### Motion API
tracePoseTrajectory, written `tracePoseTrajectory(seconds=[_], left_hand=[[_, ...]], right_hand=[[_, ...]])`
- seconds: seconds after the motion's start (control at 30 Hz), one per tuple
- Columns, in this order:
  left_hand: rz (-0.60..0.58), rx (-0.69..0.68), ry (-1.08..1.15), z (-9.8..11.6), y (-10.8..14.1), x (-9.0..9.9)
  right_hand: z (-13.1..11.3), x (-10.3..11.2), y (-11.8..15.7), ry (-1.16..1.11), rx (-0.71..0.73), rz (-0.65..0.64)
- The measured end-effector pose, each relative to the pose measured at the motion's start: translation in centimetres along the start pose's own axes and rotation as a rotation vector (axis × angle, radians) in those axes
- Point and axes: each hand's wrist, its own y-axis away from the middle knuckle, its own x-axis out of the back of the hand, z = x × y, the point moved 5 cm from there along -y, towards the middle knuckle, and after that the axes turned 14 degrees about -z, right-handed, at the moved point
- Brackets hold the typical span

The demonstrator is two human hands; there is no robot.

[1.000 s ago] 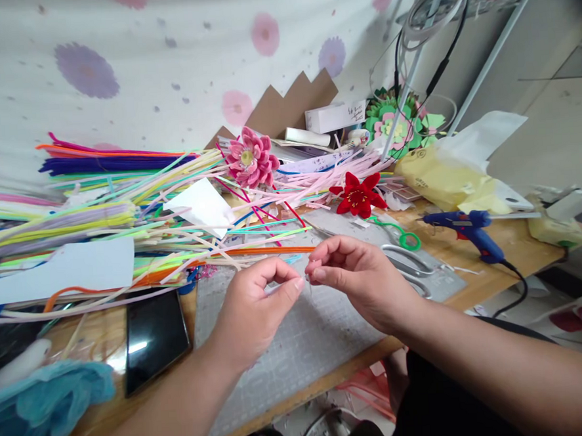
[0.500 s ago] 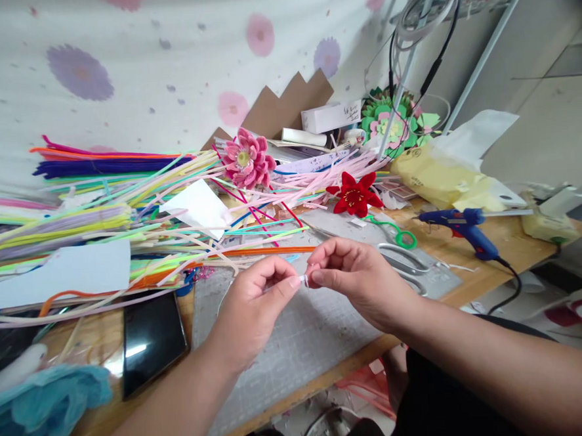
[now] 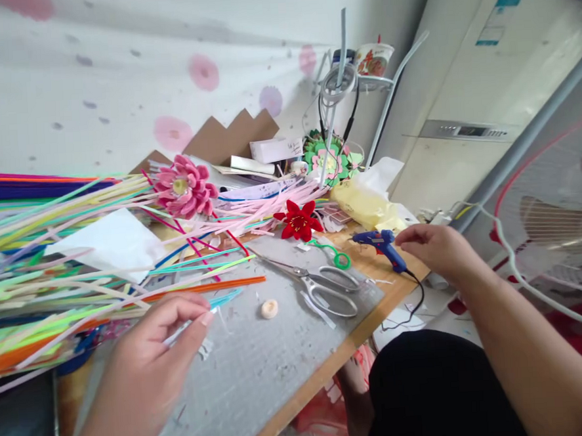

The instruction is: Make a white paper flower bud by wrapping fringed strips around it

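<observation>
My left hand (image 3: 156,358) is closed, its thumb and forefinger pinching a thin white strip (image 3: 214,310) above the grey cutting mat (image 3: 261,378). On the right, my right hand (image 3: 436,252) has its fingers drawn together just beside the rear of a blue glue gun (image 3: 381,242); whether anything sits in them is hidden. Silver scissors (image 3: 307,276) lie on the mat, near a small cream-coloured roll (image 3: 269,309). Behind the scissors are a red flower (image 3: 298,220) and a green-handled tool (image 3: 341,259). A pink flower (image 3: 183,186) rests among the fuzzy stems.
Coloured fuzzy stems (image 3: 38,273) and white paper (image 3: 110,242) cover the left side. A dark flat device (image 3: 22,418) lies at lower left. Yellow packaging (image 3: 364,203) sits behind the glue gun, whose black cable (image 3: 420,295) hangs off the edge. A fan (image 3: 556,208) stands at right.
The view has swung to the right. My right hand has left my left hand and moved over beside the glue gun. The scissors and the cream roll now show fully.
</observation>
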Motion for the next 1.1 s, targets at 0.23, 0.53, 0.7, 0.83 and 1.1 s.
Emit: tracePoseTrajectory(seconds=[0.23, 0.53, 0.7, 0.83, 1.1], left_hand=[[-0.041, 0.099, -0.021, -0.8, 0.0, -0.4], [-0.019, 0.086, 0.086, 0.3, 0.3, -0.5], [-0.008, 0.084, 0.132, 0.5, 0.5, -0.7], [0.011, 0.112, 0.13, 0.5, 0.7, -0.5], [0.027, 0.091, 0.097, 0.7, 0.6, -0.3]], right_hand=[[3.6, -2.2, -2.6, 0.209, -0.174, -0.148], [-1.9, -3.1, -1.0, -0.023, -0.141, -0.051], [-10.0, -7.8, 4.3, -0.618, 0.189, -0.319], [-14.5, -11.8, 7.3, -0.508, 0.355, -0.588], [-17.5, -12.7, 8.0, -0.206, 0.602, -0.631]])
